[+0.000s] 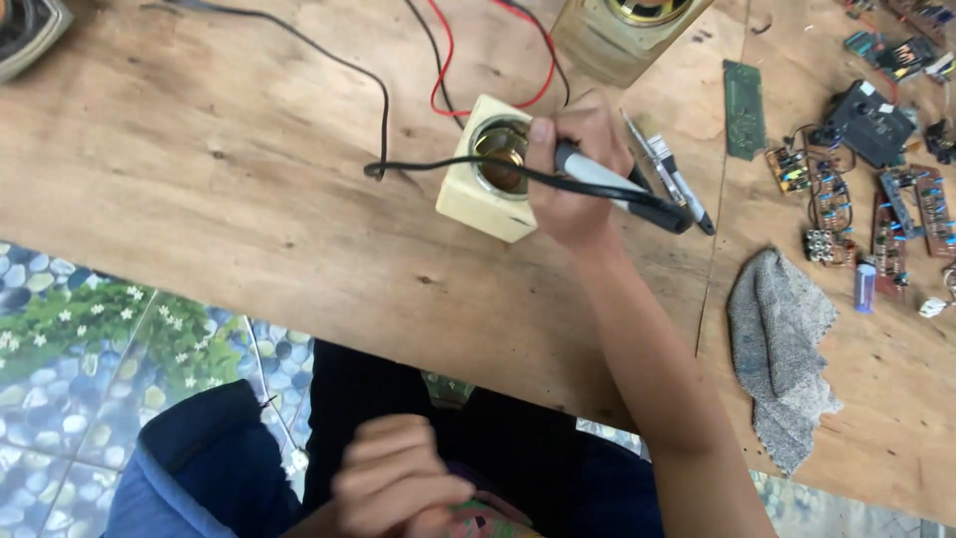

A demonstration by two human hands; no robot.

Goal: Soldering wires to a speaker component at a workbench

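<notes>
Cream speaker box [476,195], right hand [576,169] fingers gripping soldering iron [622,189], left hand [393,483] fingers loosely curled

Soft, even daylight lit the plywood table [249,199], bright without glare, and only faint, short shadows lay beside the cream speaker box [488,189] and under the grey cloth [782,349]. The left hand [398,483] near the bottom edge was smeared by motion blur, while the right hand [578,169] and the soldering iron [622,189] showed only slight softness. Small circuit boards [856,199] at the right edge looked soft and mildly stretched by the wide lens.
</notes>
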